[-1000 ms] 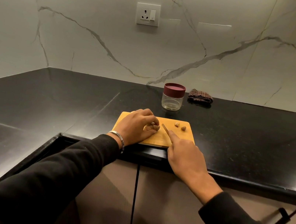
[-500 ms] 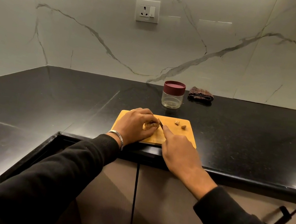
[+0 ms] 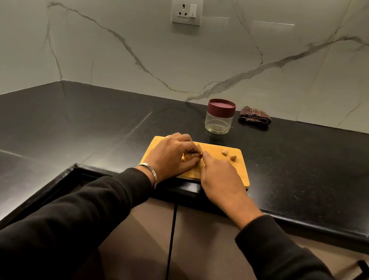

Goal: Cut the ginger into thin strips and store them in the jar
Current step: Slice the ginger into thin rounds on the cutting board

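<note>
Veined marble wall [image 3: 284,83] (one socket [image 3: 186,9]) behind black counter [image 3: 61,120]

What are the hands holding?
The left hand pins the ginger on the cutting board. The right hand grips a knife; its handle is hidden.

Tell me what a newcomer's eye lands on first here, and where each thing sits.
The bright wooden cutting board at the near edge of the black counter stands out, with the left hand pinning a ginger piece and the right hand working a knife at it. Two small ginger offcuts lie at the board's far right corner. Behind the board stands a clear jar with its maroon lid on, a folded checked cloth to its right.
</note>
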The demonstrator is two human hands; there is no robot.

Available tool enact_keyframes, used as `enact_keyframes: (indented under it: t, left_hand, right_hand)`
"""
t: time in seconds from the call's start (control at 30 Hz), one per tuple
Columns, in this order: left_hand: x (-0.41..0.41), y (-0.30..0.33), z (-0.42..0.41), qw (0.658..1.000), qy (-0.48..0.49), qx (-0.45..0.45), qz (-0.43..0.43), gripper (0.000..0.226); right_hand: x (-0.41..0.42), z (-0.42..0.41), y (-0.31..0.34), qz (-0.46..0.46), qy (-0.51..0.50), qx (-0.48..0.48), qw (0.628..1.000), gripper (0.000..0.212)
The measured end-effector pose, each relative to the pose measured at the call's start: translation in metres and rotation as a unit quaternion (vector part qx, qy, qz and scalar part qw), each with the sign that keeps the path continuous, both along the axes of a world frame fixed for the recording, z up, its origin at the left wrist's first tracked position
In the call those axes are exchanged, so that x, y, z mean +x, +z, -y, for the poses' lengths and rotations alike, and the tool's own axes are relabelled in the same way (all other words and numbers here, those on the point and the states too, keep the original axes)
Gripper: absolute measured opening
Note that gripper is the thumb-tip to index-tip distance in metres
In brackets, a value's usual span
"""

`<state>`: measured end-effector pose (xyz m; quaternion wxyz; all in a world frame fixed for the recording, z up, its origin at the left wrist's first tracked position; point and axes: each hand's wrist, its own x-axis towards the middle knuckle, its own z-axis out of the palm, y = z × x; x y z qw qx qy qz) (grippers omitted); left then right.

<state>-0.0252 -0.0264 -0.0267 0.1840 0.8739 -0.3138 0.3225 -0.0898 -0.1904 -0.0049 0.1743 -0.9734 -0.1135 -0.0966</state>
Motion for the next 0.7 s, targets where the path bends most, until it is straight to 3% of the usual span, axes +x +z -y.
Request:
enact_keyframes:
  t: [0.4,0.6,0.7]
  left_hand:
    - [-0.001,-0.001,-0.001,0.999,0.021,-0.018,-0.024,0.020]
    - [-0.003,0.000,-0.001,0.999,0.020,-0.032,-0.039,0.021]
    - [-0.002,0.000,0.000,0.999,0.022,-0.032,-0.037,0.020]
  right_hand:
    - [-0.035,0.020,-0.004,0.017,-0.017,-0.110,0.994,0.059]
    - [-0.028,0.031,-0.006,0.040,-0.039,0.019,0.998,0.052]
    - [-0.023,0.032,-0.007,0.036,-0.016,0.037,0.999,0.048]
